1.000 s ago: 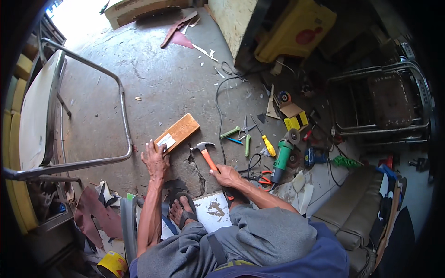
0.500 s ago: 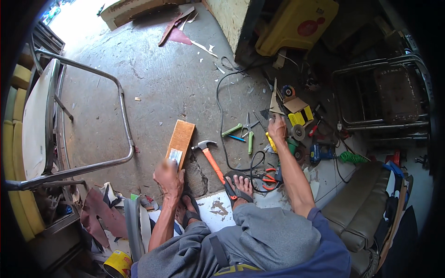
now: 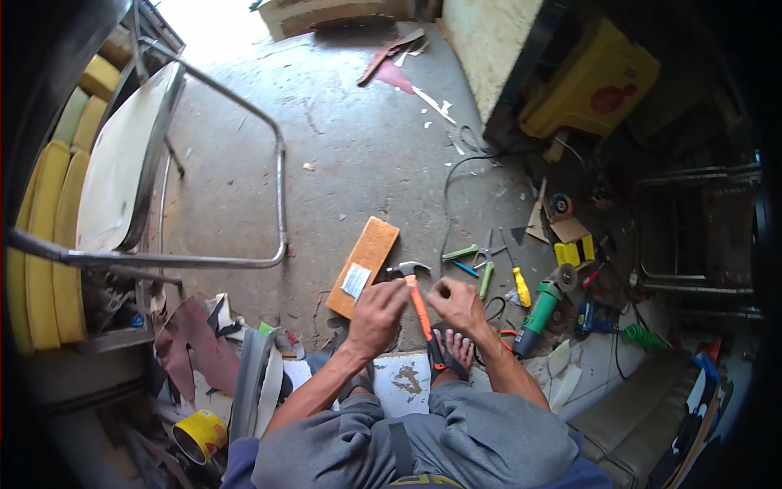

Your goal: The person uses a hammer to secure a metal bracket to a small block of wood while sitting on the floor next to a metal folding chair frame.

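My left hand (image 3: pixel 378 316) is raised beside the orange-handled claw hammer (image 3: pixel 423 314), its fingers curled together; whatever they may hold is hidden. My right hand (image 3: pixel 458 303) is on the hammer's other side, also curled, its contents too small or covered to make out. The hammer lies below and between them, near my sandaled right foot (image 3: pixel 456 350). An orange-brown rectangular block (image 3: pixel 375 243) with a pale sticker lies on the concrete just above my left hand.
Right of me lie a green angle grinder (image 3: pixel 542 311), yellow screwdriver (image 3: pixel 521 288), shears, discs, blue power tool and cable. A metal-framed chair (image 3: pixel 122 163) stands left beside yellow foam (image 3: pixel 42 244). Scraps (image 3: pixel 191 342), a yellow tin (image 3: pixel 210 426) and a padded cushion (image 3: pixel 627 411) are near me.
My right hand has left the hammer, reached toward the tools and come back to the middle. My left hand has come off the block and moved rightward. My view has shifted.
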A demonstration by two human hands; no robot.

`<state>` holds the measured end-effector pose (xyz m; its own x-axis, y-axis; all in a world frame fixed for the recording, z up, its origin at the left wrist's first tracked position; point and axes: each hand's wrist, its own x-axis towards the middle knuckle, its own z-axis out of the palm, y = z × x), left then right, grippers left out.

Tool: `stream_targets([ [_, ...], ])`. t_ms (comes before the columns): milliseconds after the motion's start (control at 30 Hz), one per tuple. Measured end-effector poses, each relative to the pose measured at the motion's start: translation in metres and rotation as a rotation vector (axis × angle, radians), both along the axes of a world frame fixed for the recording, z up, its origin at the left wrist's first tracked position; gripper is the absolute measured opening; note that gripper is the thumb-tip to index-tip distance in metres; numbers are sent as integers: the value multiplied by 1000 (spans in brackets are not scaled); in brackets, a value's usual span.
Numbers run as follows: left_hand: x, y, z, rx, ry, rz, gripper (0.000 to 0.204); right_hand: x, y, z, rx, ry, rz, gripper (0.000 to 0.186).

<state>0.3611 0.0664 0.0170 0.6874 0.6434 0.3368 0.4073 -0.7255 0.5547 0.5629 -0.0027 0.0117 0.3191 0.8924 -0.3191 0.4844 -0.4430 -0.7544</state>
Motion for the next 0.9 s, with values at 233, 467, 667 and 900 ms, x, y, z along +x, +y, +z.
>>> stream_targets([
  [233, -16, 6, -27, -135, 13, 90, 19, -24, 4, 8, -58, 184, 99, 38],
  [467, -56, 69, -94, -890, -562, 633, 15, -36, -39, -72, -135, -244, 288, 57],
  [667, -54, 70, -118, -970, -697, 627, 14, -35, -34, -73, -328, -187, 333, 56],
  [900, -46, 64, -122, -968, -712, 648, 12, -34, -32, -71, -379, -193, 341, 55],
])
